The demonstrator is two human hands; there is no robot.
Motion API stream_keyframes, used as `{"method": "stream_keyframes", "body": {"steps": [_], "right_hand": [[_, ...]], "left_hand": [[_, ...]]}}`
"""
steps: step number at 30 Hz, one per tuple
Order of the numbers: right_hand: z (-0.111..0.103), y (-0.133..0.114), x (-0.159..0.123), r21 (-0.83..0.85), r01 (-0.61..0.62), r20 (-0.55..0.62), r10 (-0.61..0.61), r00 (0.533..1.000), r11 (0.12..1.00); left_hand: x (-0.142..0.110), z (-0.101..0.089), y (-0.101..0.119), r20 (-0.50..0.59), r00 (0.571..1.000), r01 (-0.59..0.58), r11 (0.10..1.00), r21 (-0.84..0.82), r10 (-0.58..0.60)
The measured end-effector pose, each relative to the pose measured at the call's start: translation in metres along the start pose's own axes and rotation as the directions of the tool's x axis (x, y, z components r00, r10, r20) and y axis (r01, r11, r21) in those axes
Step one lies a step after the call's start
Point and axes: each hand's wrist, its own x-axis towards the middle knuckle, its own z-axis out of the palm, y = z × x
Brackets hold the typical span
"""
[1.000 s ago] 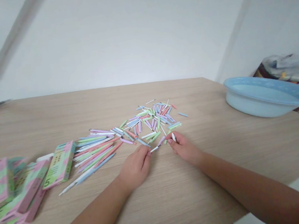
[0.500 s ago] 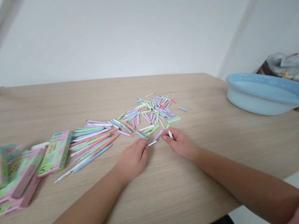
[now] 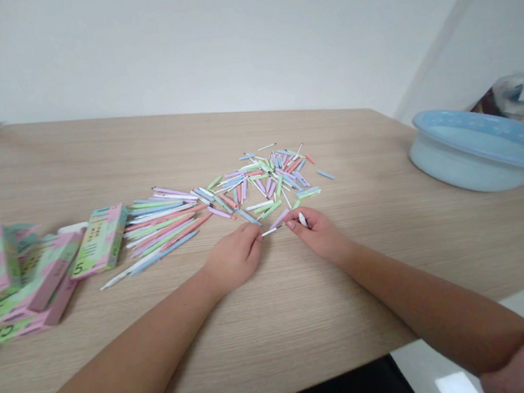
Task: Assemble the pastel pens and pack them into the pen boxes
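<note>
- Slim white plastic-looking pen piece [image 3: 271,230]: I see it between the hands, before the scattered pastel pen parts [image 3: 271,188].
- Left hand [image 3: 236,258]: closed, fingertips pinching its left end.
- Right hand [image 3: 318,235]: curled around a white round-ended stick [image 3: 302,219], thumb near the piece.

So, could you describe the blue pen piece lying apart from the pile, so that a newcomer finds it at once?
On the wooden table, find the blue basin at the right, then the pile of pastel pen pieces to its left. The blue pen piece lies between them, just off the pile's right edge. Unlike its crowded neighbours, it lies alone, nearest the basin.
</note>
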Motion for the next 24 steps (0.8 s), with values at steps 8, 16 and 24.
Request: {"method": "stream_keyframes", "body": {"steps": [8,16,24], "right_hand": [[0.0000,-0.0044,-0.0005,0.008,0.003,-0.001,-0.003,1.000,1.000],[-0.0019,-0.0009,-0.0011,-0.026,-0.046,-0.034,0.045,0.998,0.999],[-0.0022,-0.0018,-0.0005,-0.055,-0.048,-0.018,0.047,0.999,0.997]], "left_hand": [[0.0001,-0.0002,0.0006,0.002,1.000,-0.007,1.000,0.009,0.007],[-0.0002,0.0006,-0.0003,-0.009,1.000,0.001,1.000,-0.015,-0.001],[0.0001,-0.0006,0.0007,-0.003,1.000,0.006,1.000,-0.025,-0.006]]}}
